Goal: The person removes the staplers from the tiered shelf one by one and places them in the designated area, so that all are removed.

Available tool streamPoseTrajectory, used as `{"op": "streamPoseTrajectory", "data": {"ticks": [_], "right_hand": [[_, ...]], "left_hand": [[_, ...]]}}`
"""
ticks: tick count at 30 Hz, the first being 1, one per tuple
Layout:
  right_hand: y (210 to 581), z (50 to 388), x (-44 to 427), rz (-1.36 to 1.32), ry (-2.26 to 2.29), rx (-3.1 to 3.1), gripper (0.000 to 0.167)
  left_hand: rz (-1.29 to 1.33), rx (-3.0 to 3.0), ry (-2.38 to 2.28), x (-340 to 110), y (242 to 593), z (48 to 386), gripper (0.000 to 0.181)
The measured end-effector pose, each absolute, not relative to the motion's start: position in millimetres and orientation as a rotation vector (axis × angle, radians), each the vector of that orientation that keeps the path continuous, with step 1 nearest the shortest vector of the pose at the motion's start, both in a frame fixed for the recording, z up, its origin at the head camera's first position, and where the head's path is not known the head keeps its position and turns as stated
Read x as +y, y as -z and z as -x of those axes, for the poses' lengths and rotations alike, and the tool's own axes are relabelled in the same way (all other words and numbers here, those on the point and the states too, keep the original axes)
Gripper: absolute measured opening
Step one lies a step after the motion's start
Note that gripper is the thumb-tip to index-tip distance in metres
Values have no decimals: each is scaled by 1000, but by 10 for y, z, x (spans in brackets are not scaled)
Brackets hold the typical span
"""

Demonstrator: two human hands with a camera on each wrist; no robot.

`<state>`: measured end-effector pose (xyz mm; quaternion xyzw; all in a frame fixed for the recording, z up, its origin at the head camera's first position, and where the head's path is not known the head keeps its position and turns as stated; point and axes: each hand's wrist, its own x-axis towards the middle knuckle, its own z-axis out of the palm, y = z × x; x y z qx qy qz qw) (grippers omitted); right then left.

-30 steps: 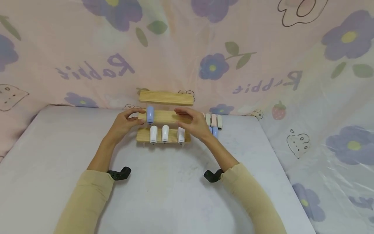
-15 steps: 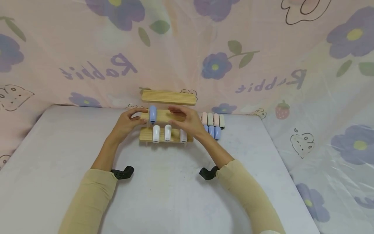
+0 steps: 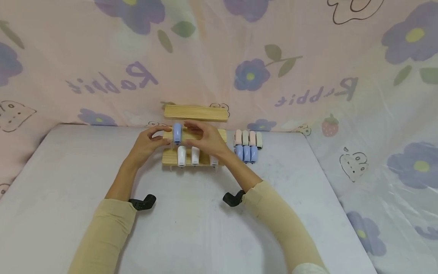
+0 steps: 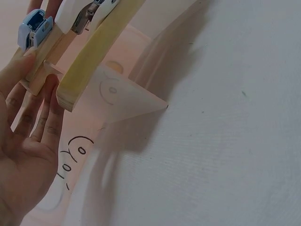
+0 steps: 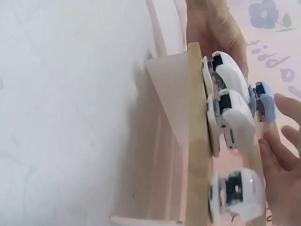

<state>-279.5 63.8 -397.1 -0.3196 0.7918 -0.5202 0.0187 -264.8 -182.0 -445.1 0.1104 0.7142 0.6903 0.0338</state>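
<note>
A tiered wooden display rack [image 3: 169, 156] with clear side panels stands at the back of the table. My left hand [image 3: 144, 147] grips the left end of its middle shelf, thumb on the wood and fingers beneath in the left wrist view. A blue mini stapler [image 3: 177, 132] sits on that shelf near this hand. My right hand [image 3: 208, 140] hovers over the middle shelf, just right of the blue stapler, fingers bent and apart, holding nothing. On the lower shelf are a white stapler [image 3: 181, 156], another white stapler [image 3: 195, 155] and a third [image 5: 237, 195], partly behind my right wrist.
Right of the rack, several pink and cream staplers [image 3: 252, 139] form a row. Before them lies a row of blue staplers [image 3: 246, 154]. The rack's top shelf [image 3: 195, 112] rises behind the hands. A flowered curtain [image 3: 205, 68] hangs behind the table.
My right hand has moved left along the middle shelf toward the blue stapler, uncovering the staplers on the right. My left hand stays at the shelf's left end.
</note>
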Motion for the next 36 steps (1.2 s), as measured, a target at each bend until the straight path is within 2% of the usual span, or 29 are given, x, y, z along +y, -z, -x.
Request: {"op": "streamPoseTrajectory", "data": {"ticks": [16,28,36], "right_hand": [[3939,2840,442,948,1383,2590,75],[3956,2836,436,982,1392,2611,70],[3966,2820,567,1027,1438,2585,67]], "left_hand": [[-312,2217,-2113,-1817,4479,2687,43],[-302,2157,-2140,-1797,4319,2554,41],[-319,2156,-2177,-1828,4502,2666,40]]}}
